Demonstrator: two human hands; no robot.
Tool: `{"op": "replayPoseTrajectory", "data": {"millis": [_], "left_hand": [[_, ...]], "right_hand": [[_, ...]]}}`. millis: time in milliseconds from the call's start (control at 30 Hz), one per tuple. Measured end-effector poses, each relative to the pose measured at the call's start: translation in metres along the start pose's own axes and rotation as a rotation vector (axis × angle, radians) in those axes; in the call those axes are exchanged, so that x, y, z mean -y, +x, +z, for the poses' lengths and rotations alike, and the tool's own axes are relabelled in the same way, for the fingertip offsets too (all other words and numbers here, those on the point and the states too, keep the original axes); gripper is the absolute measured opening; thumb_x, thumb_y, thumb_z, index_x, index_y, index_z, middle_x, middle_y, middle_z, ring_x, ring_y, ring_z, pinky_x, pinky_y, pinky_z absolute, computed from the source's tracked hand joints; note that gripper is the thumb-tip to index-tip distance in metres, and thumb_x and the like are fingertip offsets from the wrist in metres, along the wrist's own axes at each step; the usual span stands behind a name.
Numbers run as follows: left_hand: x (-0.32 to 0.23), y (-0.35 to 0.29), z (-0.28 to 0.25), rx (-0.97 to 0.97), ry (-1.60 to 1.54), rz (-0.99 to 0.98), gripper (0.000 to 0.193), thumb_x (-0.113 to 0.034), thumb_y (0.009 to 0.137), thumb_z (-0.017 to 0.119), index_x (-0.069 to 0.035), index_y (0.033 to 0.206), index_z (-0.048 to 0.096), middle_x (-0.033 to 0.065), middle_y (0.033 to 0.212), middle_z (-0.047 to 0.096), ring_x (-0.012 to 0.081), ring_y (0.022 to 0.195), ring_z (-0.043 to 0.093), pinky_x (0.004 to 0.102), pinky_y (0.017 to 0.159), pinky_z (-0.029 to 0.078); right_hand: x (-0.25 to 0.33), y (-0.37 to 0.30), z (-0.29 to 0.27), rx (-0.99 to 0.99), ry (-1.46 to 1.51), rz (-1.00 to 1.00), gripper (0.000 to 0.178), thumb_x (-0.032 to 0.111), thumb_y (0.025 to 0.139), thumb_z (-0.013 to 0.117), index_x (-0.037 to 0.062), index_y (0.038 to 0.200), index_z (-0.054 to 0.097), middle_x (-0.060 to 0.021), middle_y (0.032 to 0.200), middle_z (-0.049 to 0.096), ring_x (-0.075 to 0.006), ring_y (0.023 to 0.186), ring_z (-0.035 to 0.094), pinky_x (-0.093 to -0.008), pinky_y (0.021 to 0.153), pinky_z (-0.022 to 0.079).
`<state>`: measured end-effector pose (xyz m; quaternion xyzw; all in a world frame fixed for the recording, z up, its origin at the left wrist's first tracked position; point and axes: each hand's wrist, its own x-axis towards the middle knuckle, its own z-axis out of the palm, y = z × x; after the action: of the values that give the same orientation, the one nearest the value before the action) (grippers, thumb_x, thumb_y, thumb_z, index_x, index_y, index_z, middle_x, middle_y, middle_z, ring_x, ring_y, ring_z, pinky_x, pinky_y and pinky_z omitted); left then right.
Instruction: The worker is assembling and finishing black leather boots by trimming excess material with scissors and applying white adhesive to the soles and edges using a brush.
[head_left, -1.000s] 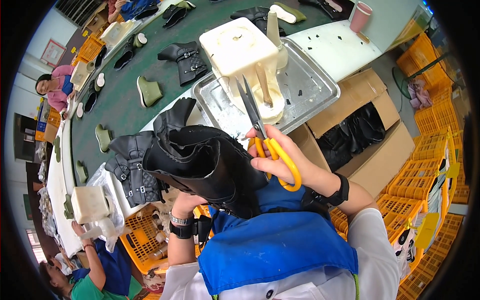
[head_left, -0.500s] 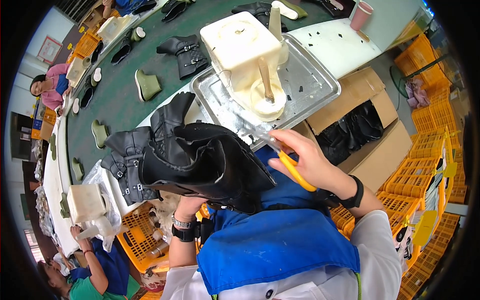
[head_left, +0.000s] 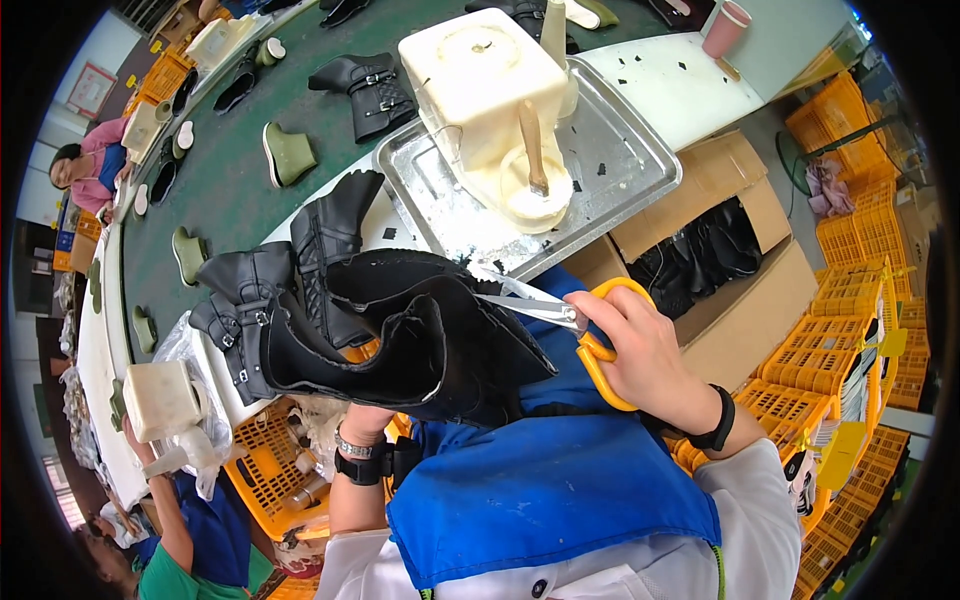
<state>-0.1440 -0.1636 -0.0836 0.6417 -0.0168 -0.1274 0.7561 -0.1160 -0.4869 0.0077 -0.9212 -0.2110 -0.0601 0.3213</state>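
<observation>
A black boot (head_left: 480,345) rests over my lap, its wide top opening facing up with a ragged edge. Under its near side, my left hand (head_left: 368,420) grips it; the fingers are mostly hidden. My right hand (head_left: 648,362) is closed round the yellow handles of a pair of scissors (head_left: 548,308). Their blades are spread and point left at the boot's far upper edge, where a dark scrap (head_left: 482,270) hangs. Beside the held boot, two more black boots with buckles, one upright (head_left: 328,235) and one leaning (head_left: 240,305), stand on the table edge.
A metal tray (head_left: 625,205) holds a cream container (head_left: 490,85) with a brush in its cup. A carton (head_left: 740,310) of black pieces sits right. Orange crates (head_left: 805,350) line the right side. Boots lie along the green belt (head_left: 235,160); co-workers sit at left.
The scissors' handles and blades have spread apart, and the blades have come to the boot's edge. The held boot has shifted slightly left.
</observation>
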Motion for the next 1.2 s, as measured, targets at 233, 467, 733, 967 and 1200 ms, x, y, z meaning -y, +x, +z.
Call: {"op": "replayPoseTrajectory", "data": {"millis": [233,467,733,967,1200], "left_hand": [[0.004,-0.009,-0.001,-0.008,-0.019,-0.006,0.049,-0.003,0.068,0.071,-0.001,0.114,0.053,0.0082,0.113,0.056,0.0197,0.102,0.053,0.0331,0.091,0.041],[0.005,-0.015,-0.007,0.014,-0.022,-0.019,0.049,-0.003,0.069,0.07,-0.001,0.115,0.053,0.0083,0.114,0.056,0.0198,0.103,0.052,0.0332,0.091,0.04],[0.012,-0.015,-0.013,0.066,-0.063,-0.045,0.049,-0.002,0.071,0.068,-0.001,0.116,0.052,0.0088,0.116,0.054,0.0204,0.105,0.051,0.0337,0.093,0.039],[0.007,-0.014,-0.012,0.05,-0.006,-0.029,0.046,-0.007,0.072,0.064,0.002,0.114,0.051,0.0115,0.113,0.055,0.0226,0.102,0.054,0.0334,0.09,0.042],[0.001,-0.016,-0.013,0.089,0.002,-0.037,0.043,-0.005,0.073,0.068,0.0,0.113,0.054,0.0097,0.113,0.056,0.02,0.102,0.053,0.0334,0.092,0.04]], "right_hand": [[0.006,0.003,-0.006,-0.082,-0.214,-0.038,0.046,0.003,0.063,0.067,0.0125,0.107,0.057,-0.0076,0.074,0.046,-0.0241,0.065,0.051,-0.0324,0.053,0.041],[-0.002,0.008,-0.014,-0.085,-0.267,-0.133,0.042,0.006,0.065,0.067,0.0124,0.105,0.059,-0.0055,0.068,0.045,-0.0213,0.059,0.049,-0.031,0.049,0.041],[-0.006,0.001,-0.006,-0.049,-0.217,-0.11,0.046,0.008,0.063,0.068,0.0137,0.108,0.058,-0.0063,0.072,0.048,-0.0216,0.06,0.051,-0.0321,0.049,0.043],[0.001,0.009,-0.015,-0.126,-0.414,-0.209,0.045,0.015,0.065,0.067,0.013,0.109,0.058,-0.0052,0.072,0.044,-0.0191,0.064,0.048,-0.0286,0.052,0.039],[-0.003,0.017,-0.01,-0.163,-0.431,-0.238,0.042,0.017,0.066,0.066,0.0149,0.108,0.059,-0.0039,0.071,0.042,-0.018,0.063,0.046,-0.0278,0.05,0.038]]}}
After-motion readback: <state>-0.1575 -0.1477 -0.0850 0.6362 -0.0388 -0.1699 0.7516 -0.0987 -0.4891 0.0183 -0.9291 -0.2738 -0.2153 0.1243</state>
